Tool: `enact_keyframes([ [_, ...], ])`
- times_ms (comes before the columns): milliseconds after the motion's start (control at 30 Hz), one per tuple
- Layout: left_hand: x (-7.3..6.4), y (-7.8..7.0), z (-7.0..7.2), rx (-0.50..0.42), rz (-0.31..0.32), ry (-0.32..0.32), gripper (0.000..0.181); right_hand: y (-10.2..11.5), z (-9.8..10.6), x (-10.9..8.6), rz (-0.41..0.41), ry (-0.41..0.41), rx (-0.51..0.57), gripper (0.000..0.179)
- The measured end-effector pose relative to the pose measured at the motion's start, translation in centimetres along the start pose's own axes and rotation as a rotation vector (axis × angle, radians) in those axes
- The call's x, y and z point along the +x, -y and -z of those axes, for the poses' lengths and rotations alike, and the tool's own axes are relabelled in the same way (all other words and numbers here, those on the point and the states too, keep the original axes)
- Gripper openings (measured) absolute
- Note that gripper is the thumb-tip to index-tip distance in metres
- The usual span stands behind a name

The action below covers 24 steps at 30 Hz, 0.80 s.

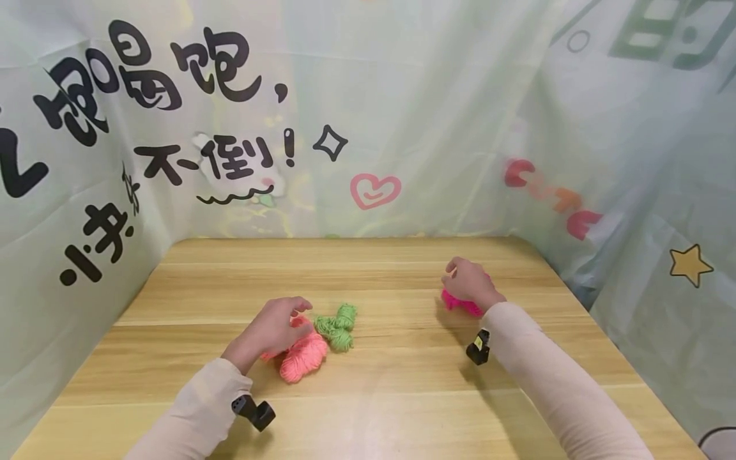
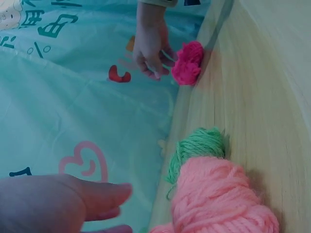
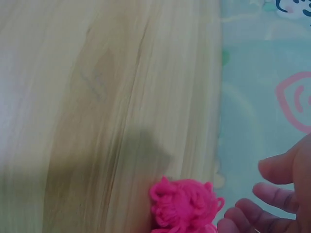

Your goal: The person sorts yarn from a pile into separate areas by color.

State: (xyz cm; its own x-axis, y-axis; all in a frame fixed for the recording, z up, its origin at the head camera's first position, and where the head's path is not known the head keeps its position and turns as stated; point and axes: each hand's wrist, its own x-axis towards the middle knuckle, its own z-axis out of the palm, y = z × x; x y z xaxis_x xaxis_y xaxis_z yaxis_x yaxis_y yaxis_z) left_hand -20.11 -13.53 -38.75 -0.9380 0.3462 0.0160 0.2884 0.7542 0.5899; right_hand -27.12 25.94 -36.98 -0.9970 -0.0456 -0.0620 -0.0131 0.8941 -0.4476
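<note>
The left hand (image 1: 275, 327), fingers loosely extended, holds nothing above coral-pink yarn (image 1: 305, 359) on the worktop (image 1: 397, 396). Green yarn (image 1: 340, 337) lies just beside. The right hand (image 1: 471, 282), fingers relaxed and empty, hovers over magenta yarn (image 1: 464, 306).

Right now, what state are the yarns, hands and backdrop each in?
Coral yarn: bundled, lying on the table.
Green yarn: bundled, beside the coral yarn.
Hot-pink yarn: bunched, loops sticking out.
Left hand: open, above the coral yarn.
Right hand: relaxed, near the hot-pink yarn; contact unclear.
Backdrop: hanging, creased.
</note>
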Motion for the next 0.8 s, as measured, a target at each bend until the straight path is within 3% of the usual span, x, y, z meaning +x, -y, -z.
enact_keyframes([
  [233,0.2,-0.4,-0.2,-0.173,-0.012,-0.103,0.03,1.4,-0.3,0.0,0.004,0.03,0.13,0.037],
  [333,0.3,-0.7,-0.3,-0.229,0.0,-0.115,0.027,2.0,-0.7,0.1,-0.012,0.07,0.25,0.042],
  [467,0.2,-1.4,-0.6,-0.408,0.07,-0.061,0.029,2.8,-1.2,0.2,-0.046,0.151,0.503,0.043],
  [567,0.2,-2.0,-0.9,-0.559,0.128,-0.001,0.035,3.3,-1.8,0.3,-0.077,0.222,0.635,0.047],
  [800,0.1,-3.0,-1.9,-0.696,0.202,0.119,0.05,4.5,-3.5,0.5,-0.111,0.312,0.728,0.051],
])
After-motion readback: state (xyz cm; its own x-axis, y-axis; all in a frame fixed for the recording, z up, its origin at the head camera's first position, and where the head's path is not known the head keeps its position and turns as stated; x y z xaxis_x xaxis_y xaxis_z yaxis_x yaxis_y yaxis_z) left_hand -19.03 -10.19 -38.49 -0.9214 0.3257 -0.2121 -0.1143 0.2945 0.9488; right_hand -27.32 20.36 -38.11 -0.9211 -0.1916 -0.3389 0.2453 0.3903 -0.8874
